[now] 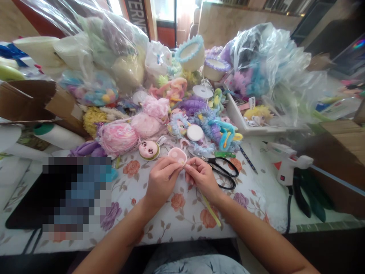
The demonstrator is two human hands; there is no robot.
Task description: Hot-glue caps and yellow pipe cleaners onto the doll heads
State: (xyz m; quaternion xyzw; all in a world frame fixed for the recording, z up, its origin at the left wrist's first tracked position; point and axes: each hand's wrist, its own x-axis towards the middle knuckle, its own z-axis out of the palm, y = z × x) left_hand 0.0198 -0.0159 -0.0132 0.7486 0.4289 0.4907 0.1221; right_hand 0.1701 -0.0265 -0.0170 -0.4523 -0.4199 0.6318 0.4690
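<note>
Our left hand (165, 176) and right hand (202, 176) pinch the rounded pink white-spotted piece (177, 155) by its lower edge. Slack fingertips could drop it.

Both our bare forearms reach forward from the near edge of the view and slant inward; our left hand (164, 176) and our right hand (201, 177) meet near the middle, just above the desk (154, 224), fingertips close together in a pinch, fingers curled, with the backs of both turned upward.
</note>
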